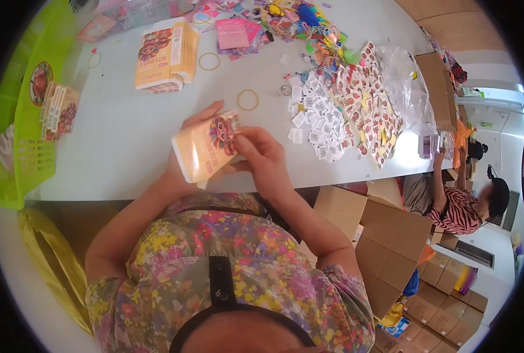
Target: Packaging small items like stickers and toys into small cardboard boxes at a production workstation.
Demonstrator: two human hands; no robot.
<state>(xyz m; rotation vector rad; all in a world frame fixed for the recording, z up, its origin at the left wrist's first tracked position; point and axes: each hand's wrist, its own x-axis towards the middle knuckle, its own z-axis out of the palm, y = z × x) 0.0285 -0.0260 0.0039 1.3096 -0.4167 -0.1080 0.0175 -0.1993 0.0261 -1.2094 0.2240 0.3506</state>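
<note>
Above the table's near edge I hold a small orange-yellow carton (pixel 198 154) with a colourful cartoon figure printed on its front. It is tilted, and its upper right end has a flap standing out. My left hand (pixel 176 170) is wrapped behind and under the carton, with its fingertips showing past the far edge. At the right end, my right hand (pixel 268 160) grips the carton's edge between thumb and fingers. A yellow rubber band (pixel 248 90) lies on the table just beyond. Farther back stands a stack of matching cartons (pixel 156 59).
At left is a green basket (pixel 35 159), with several cartons (pixel 59 112) by its wall. White labels (pixel 318 120), printed stickers (pixel 371 109), colourful trinkets (pixel 320 35) and clear plastic (pixel 406 82) cover the table's right. An open cardboard box (pixel 385 247) stands below; another person (pixel 462 206) works far right.
</note>
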